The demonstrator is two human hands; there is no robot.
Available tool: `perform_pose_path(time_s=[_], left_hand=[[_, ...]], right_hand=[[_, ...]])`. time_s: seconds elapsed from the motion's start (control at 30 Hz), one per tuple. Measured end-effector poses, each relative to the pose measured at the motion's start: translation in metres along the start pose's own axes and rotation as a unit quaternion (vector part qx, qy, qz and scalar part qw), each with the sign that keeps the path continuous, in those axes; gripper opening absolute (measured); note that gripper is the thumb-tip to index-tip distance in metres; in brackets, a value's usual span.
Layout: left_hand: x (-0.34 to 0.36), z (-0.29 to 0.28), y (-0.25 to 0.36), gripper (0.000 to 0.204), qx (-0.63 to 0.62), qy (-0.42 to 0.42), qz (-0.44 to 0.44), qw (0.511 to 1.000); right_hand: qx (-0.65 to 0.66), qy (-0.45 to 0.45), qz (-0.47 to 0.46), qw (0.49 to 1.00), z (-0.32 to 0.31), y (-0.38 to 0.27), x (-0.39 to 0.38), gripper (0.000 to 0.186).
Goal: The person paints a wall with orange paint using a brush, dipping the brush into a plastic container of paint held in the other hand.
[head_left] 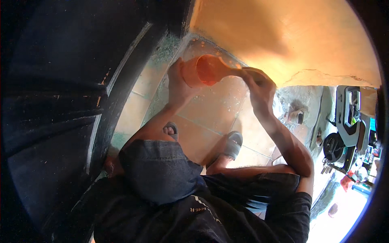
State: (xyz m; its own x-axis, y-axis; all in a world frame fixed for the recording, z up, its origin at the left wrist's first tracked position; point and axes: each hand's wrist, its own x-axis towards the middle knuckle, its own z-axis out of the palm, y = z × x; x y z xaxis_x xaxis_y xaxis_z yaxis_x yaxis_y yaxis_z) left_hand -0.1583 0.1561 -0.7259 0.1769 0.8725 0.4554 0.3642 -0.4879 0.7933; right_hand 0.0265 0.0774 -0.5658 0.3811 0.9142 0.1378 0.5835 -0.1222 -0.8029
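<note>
An orange plastic dipper (206, 69) is held tilted on its side over the tiled floor, its opening toward the right. My left hand (178, 79) is closed against the left end of its cup. My right hand (258, 83) is closed on its handle at the right, with fingers bent over the top. Below, my feet in grey slippers (231, 146) rest on the tiles, one partly behind my leg.
A dark panelled door (65, 89) with scuffed edges fills the left. A yellow-orange wall (283, 36) with cracked lower plaster rises ahead. Rough concrete (298, 101) is at the right, beside a black-and-grey wheeled object (344, 133) and assorted clutter.
</note>
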Motion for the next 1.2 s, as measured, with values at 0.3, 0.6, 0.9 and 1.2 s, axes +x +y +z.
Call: perform_pose_path(time_s=[0.3, 0.6, 0.9, 1.2], left_hand=[[-0.003, 0.006, 0.005, 0.103, -0.024, 0.013, -0.024, 0.999], [-0.003, 0.015, 0.004, 0.1, -0.086, 0.01, -0.074, 0.993], [0.009, 0.008, 0.018, 0.075, -0.062, -0.006, -0.068, 0.996], [0.01, 0.003, 0.022, 0.081, -0.087, -0.017, -0.097, 0.991]], right_hand=[[0.372, -0.053, 0.212, 0.902, -0.002, 0.044, 0.003, 0.025], [0.411, -0.06, 0.258, 0.872, 0.004, 0.048, 0.004, 0.029], [0.393, -0.047, 0.198, 0.897, 0.006, 0.033, 0.004, 0.029], [0.362, -0.016, 0.199, 0.91, 0.01, 0.025, 0.006, 0.015]])
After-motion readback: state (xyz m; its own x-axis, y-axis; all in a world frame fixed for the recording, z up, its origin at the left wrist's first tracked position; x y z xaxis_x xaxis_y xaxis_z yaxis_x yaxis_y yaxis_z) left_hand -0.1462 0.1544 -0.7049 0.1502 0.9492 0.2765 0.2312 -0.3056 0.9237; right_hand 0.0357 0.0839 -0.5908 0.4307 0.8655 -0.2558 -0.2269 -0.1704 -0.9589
